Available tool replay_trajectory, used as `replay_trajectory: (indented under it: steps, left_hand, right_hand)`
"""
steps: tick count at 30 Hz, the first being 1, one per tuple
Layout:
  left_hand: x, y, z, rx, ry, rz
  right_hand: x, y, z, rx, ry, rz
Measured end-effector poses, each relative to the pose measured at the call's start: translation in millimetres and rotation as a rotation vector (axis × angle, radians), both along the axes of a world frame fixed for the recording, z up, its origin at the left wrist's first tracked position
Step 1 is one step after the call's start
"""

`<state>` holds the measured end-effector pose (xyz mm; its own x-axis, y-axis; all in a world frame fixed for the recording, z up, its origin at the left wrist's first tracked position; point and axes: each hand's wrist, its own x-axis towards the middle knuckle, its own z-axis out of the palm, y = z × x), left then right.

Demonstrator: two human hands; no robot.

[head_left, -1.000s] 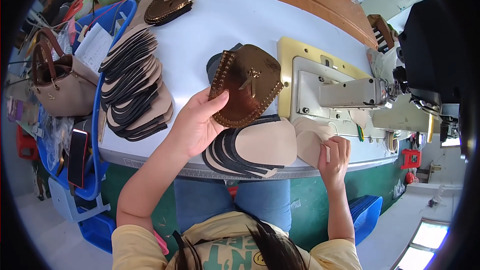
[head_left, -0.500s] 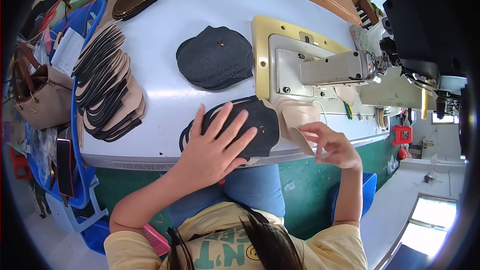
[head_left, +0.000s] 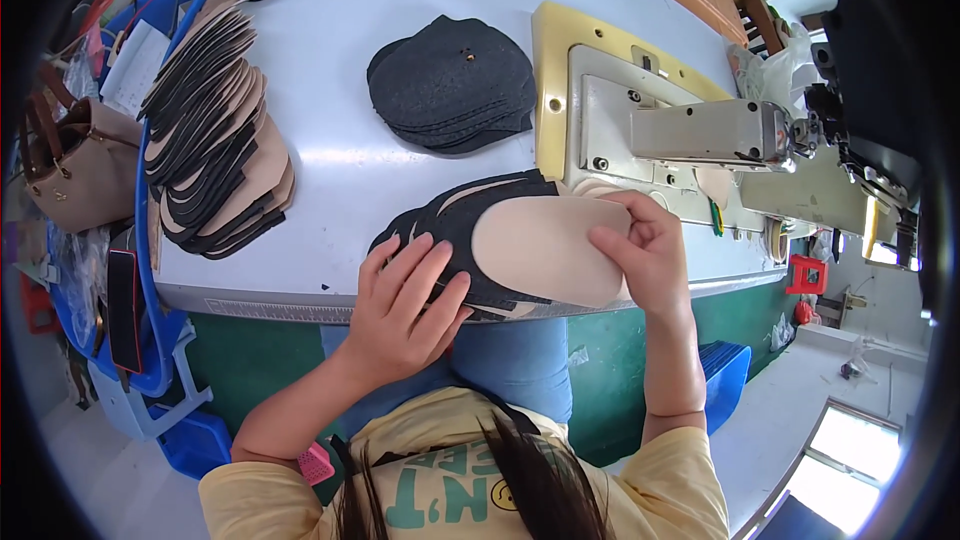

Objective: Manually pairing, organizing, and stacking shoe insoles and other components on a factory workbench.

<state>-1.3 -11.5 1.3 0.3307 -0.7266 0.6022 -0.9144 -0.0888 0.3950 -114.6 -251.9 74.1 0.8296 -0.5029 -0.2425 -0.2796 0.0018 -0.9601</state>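
My right hand [head_left: 648, 252] pinches the right end of a thin beige oval piece [head_left: 540, 248], thumb on top and fingers underneath. The oval lies over a stack of black cut pieces [head_left: 455, 225] at the table's front edge and covers much of it. With fingers apart, my left hand [head_left: 405, 305] rests on the left front part of that stack. Behind my right hand, more beige pieces [head_left: 597, 187] show in part beside the sewing machine [head_left: 700, 132].
A second pile of black pieces [head_left: 452, 90] lies farther back. At left, black-and-beige pieces [head_left: 215, 150] fan out beside a blue basket [head_left: 150, 290] with a phone [head_left: 124, 310]. A handbag [head_left: 85, 160] is at far left. A ruler strip [head_left: 270, 308] runs along the front edge.
My right hand has brought the beige oval from beside the machine leftward over the black stack. My left hand has slid toward the stack's left front edge. The whole view has shifted slightly.
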Motion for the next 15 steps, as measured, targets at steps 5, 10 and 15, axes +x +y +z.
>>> replay_trajectory:
  steps: [5, 10, 15]
  left_hand:
    - [1.9, -1.4, -5.8, -0.074, 0.041, -0.022]
    - [2.1, -1.3, -8.2, -0.097, 0.004, -0.006]
    - [1.9, -1.4, -8.6, -0.09, -0.017, 0.009]
  right_hand:
    - [14.7, 8.3, 1.7, 0.011, 0.045, 0.079]
    - [19.1, 9.3, 0.0, 0.025, 0.08, 0.09]
    - [21.3, 9.1, -1.9, -0.008, 0.097, 0.091]
